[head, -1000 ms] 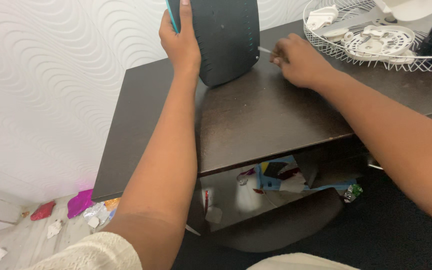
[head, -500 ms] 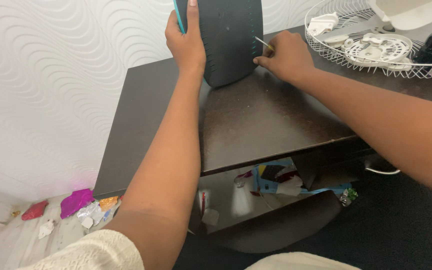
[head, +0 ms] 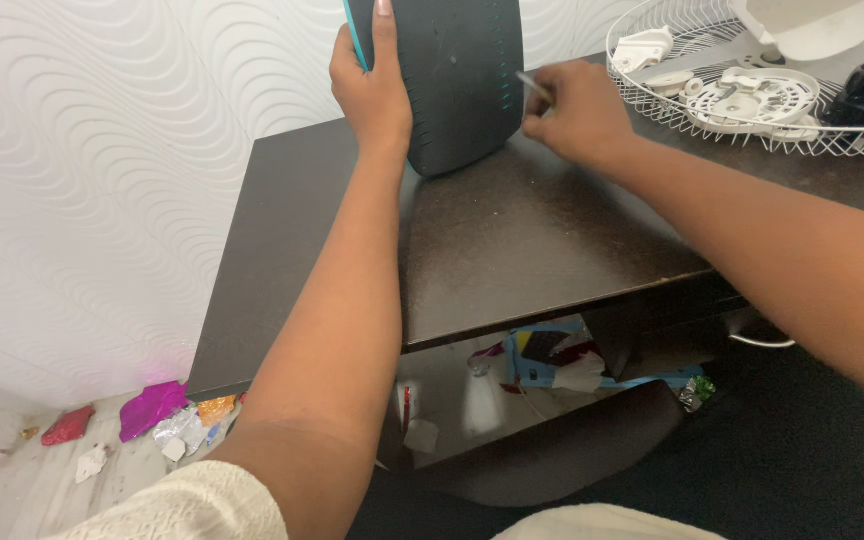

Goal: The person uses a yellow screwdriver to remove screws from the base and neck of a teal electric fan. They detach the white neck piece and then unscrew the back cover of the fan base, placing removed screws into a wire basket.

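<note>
Matt dark plastic housing [head: 457, 80]; semi-gloss dark wood tabletop [head: 512, 240]; white wire guard [head: 712, 120].

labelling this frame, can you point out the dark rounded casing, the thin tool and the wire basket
dark rounded casing [head: 457, 85], head view, on its ridged dark face
thin tool [head: 533, 87], head view, on the shaft sticking out of the right hand
wire basket [head: 642, 105], head view, on its white wire rim at the left

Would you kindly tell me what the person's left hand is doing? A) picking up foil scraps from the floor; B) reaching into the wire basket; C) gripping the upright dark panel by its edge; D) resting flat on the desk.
C: the left hand wraps the edge of the dark panel, which stands upright on the desk.
</note>
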